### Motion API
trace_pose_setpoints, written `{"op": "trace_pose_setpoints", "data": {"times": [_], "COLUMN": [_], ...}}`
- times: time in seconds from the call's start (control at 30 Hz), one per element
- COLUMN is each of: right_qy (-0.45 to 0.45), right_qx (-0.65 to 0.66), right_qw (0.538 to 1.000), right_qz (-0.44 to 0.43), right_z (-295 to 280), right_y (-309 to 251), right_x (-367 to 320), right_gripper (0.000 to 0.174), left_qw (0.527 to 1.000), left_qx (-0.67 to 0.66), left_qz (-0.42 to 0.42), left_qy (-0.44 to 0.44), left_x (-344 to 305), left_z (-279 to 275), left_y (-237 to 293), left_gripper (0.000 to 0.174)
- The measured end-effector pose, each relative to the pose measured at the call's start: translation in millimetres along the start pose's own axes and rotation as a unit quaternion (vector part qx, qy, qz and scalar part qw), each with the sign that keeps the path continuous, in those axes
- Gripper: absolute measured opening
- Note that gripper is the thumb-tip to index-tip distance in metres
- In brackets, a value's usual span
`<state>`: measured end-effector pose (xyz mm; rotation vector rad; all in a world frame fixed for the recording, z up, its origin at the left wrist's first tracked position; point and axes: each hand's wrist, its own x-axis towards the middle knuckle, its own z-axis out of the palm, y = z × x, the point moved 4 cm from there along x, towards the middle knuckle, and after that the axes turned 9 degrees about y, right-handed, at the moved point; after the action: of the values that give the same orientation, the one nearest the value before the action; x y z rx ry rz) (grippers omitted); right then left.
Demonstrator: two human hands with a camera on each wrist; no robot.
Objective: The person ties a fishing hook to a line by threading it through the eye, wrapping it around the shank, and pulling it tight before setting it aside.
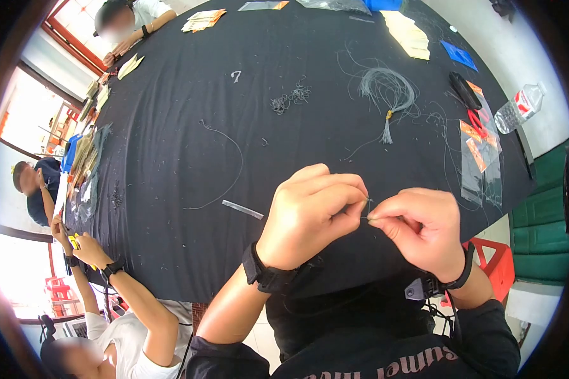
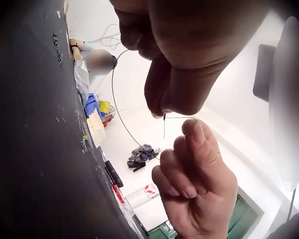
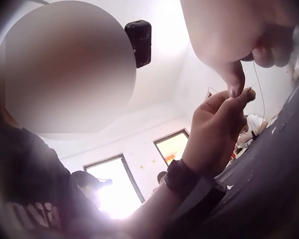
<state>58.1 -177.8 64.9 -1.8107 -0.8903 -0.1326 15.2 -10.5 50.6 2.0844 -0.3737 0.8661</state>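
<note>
Over the table's near edge, my left hand (image 1: 311, 205) pinches a small dark fishing hook (image 2: 164, 117) between thumb and forefinger; only its tip shows, the rest hidden by the fingers. A thin clear fishing line (image 2: 181, 118) crosses the short gap to my right hand (image 1: 427, 226). Thumb and forefinger of that hand pinch the line, and its other fingers are curled, as the left wrist view shows. The two hands' fingertips are close together. More line hangs in a long loop behind the hands in the left wrist view.
On the black-covered table (image 1: 171, 164) lie a pile of small dark hooks (image 1: 291, 100), a tied bundle of line (image 1: 389, 95), a loose strand (image 1: 240, 158) and a clear strip (image 1: 242, 209). Plastic packets (image 1: 480, 164), red-handled scissors (image 1: 476, 123) and a bottle (image 1: 520, 108) are right. Other people sit left.
</note>
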Motion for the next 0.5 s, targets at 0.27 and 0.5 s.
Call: {"op": "trace_pose_setpoints", "data": {"times": [0.27, 0.5], "right_qy": [0.034, 0.054], "right_qx": [0.012, 0.079], "right_qw": [0.999, 0.984], "right_qz": [0.038, 0.151], "right_z": [-15, -3], "right_y": [5, 18], "right_x": [14, 2], "right_gripper": [0.009, 0.008], "left_qw": [0.992, 0.991], "left_qx": [-0.12, -0.129], "left_qz": [-0.023, -0.047], "left_qy": [-0.027, 0.008], "left_x": [-1, -1], "left_z": [4, -3], "left_y": [6, 2], "left_gripper": [0.014, 0.01]}}
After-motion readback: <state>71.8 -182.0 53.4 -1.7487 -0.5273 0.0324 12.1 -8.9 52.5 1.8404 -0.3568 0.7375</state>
